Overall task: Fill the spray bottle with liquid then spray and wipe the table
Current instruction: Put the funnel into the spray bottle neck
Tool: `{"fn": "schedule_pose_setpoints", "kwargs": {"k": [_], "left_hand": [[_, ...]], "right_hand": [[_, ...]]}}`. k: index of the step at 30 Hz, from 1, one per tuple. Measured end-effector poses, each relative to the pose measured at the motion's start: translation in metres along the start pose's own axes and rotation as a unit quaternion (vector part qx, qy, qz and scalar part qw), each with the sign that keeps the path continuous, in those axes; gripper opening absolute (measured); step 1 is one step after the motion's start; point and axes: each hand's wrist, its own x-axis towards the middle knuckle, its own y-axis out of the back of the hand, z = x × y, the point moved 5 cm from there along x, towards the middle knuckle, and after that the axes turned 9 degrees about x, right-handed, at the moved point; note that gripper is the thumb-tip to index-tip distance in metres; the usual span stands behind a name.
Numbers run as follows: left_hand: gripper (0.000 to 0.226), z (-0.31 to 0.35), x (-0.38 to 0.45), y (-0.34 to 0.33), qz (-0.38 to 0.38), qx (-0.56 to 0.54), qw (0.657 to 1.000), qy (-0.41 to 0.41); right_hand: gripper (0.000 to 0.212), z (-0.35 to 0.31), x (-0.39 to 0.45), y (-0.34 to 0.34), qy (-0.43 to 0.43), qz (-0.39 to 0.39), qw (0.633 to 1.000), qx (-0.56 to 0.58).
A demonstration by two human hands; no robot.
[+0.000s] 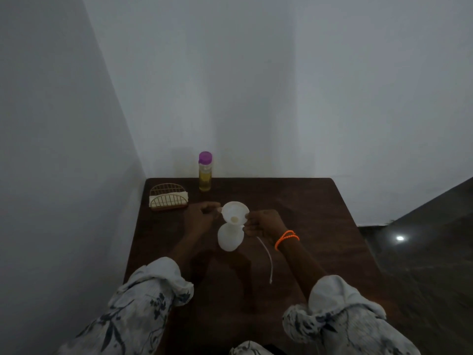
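fingers point(246, 216) pinching funnel point(235, 211) rim, spray bottle point(229, 237) upright, mouth up

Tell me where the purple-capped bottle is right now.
In the head view, the purple-capped bottle stands upright at the table's far edge, left of centre, beside the napkin holder and beyond the funnel.

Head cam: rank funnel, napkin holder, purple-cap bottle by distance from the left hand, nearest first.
From the left hand:
1. Funnel, touching its fingers, just to its right.
2. Napkin holder, to its left, near the wall.
3. Purple-cap bottle, beyond it at the table's far edge.
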Motion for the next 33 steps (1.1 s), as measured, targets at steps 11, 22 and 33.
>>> {"fn": "schedule_pose_setpoints", "kwargs": {"k": [11,22,33], "left_hand": [[0.021,-0.017,0.001,-0.009,-0.032,0.022,0.999,0.036],[0.020,-0.024,0.007,0.002,-0.023,-0.015,0.998,0.059],[0.021,-0.025,0.026,0.009,-0.009,-0.035,0.996,0.077]], "right_hand": [[0.023,0.014,0.008,0.002,-0.014,-0.005,0.999,-0.041],[0.050,0.000,0.020,0.007,0.003,-0.042,0.991,-0.127],[0.045,-0.028,0.053,-0.001,0.069,0.031,0.986,-0.149]]}}
